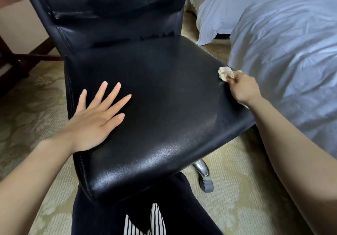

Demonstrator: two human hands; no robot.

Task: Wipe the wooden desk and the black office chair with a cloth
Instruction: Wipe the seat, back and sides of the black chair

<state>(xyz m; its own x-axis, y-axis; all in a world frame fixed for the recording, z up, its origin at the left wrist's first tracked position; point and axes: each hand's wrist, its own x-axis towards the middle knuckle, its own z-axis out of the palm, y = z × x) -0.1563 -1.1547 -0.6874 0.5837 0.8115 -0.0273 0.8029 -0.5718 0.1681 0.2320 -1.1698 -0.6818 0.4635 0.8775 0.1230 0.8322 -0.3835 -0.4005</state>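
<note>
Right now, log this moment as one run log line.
phase: wiping chair seat | right hand: gripping cloth at seat's right edge | left hand: flat, open on seat | desk: mostly out of view

A bed with rumpled pale-blue bedding [284, 43] stands to the right on beige floral-patterned carpet [36, 96]. Dark trousers [184, 214] and striped fabric [156, 218] show below.

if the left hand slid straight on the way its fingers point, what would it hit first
The left hand lies flat on the chair seat, fingers pointing up and to the right. The bare seat ahead looks free; it would probably meet the backrest first, though depth is uncertain.
</note>
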